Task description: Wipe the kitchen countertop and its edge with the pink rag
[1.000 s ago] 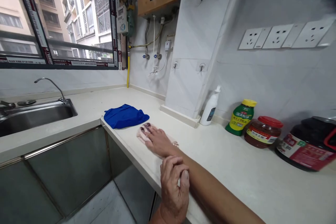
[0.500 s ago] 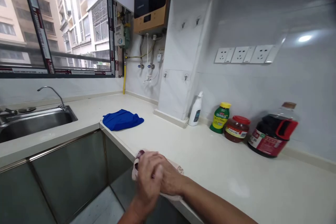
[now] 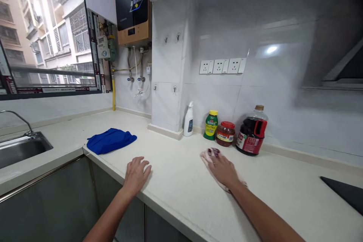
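My right hand (image 3: 224,169) presses a pale pink cloth with dark purple patches (image 3: 213,152) onto the white countertop (image 3: 176,181), in front of the jars. The cloth sticks out past the fingertips and beneath the wrist; the palm hides its middle. Over by the counter's front edge, my left hand (image 3: 136,174) is palm down with slightly curled fingers apart and nothing in them. Beyond it lies a crumpled blue cloth (image 3: 111,140) at the counter's inner corner.
Along the wall stand a white spray bottle (image 3: 188,121), a green bottle with a yellow cap (image 3: 210,125), a red-lidded jar (image 3: 225,134) and a large jug of dark liquid (image 3: 251,132). A steel sink (image 3: 25,150) is at left, a black panel (image 3: 344,193) at right.
Both hands were together on the pink cloth at the front edge. My right hand has carried it right and toward the wall; my left hand has come off it. The view has turned right.
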Action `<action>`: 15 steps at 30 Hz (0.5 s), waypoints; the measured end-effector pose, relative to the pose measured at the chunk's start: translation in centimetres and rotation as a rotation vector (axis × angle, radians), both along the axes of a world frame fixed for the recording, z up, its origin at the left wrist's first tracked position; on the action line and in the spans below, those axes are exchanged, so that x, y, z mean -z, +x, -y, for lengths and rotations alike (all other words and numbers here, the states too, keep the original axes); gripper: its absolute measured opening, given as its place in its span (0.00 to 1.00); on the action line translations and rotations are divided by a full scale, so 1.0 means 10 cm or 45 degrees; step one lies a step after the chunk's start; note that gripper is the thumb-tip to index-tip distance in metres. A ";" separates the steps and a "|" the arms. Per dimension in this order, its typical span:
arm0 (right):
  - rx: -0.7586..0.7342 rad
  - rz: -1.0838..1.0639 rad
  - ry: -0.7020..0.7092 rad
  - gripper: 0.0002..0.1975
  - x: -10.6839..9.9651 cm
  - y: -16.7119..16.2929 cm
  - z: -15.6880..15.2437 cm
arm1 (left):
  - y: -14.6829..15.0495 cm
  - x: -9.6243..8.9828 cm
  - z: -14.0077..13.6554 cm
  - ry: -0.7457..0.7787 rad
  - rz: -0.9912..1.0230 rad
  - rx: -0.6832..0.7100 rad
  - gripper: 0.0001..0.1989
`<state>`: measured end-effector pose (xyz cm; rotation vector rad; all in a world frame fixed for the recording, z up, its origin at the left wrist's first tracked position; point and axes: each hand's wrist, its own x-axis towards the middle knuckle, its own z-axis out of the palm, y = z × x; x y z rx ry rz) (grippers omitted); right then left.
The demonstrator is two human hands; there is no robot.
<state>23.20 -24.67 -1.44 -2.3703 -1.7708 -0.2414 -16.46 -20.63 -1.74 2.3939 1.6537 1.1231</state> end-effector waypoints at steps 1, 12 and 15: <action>0.095 0.002 -0.007 0.28 0.01 0.19 0.07 | -0.01 -0.01 -0.03 -0.014 0.015 -0.011 0.11; -0.027 -0.025 -0.098 0.29 -0.10 -0.22 -0.59 | -0.04 0.00 -0.09 -0.093 0.143 -0.016 0.21; -0.346 -0.027 -0.114 0.27 -0.16 -0.92 -0.75 | -0.06 0.00 -0.12 -0.101 0.180 -0.029 0.22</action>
